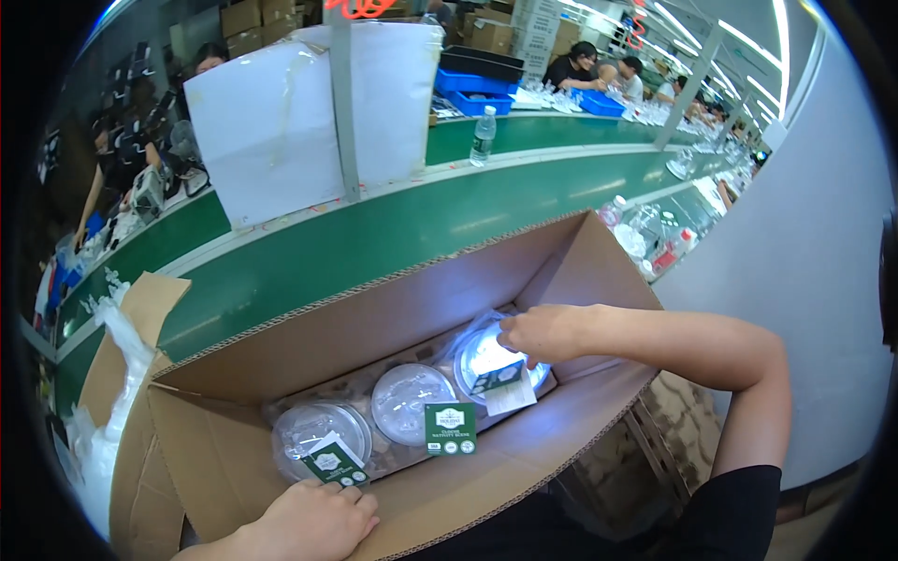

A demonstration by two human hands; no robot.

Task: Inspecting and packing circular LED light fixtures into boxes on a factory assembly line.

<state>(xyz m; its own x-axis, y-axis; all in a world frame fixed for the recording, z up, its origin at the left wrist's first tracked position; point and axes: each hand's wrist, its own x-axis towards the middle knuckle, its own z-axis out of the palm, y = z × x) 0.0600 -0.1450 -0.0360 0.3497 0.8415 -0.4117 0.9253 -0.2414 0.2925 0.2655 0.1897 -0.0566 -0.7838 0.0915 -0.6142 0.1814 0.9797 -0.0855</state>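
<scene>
Three round, clear-topped containers lie in a row in an open cardboard box (253, 346). The left container (313, 425) and the middle container (412, 397) are unlit, while the right container (486, 351) glows bright white. Green and white hang tags (451, 430) are attached to them. My right hand (544, 334) reaches over the glowing container, its fingers bent down at the top; the hand itself hides what they pinch. At the near left of the box, my left hand (313, 519) is closed with bent fingers over the near wall, close to the left container's tag.
Beyond the box runs a green conveyor belt (374, 238); a clear bottle (483, 137) stands past it. White boards (267, 122) rise behind. Clear plastic wrap (122, 365) lies by the left flap. Bottles and clear parts (655, 238) sit right; several people work farther off.
</scene>
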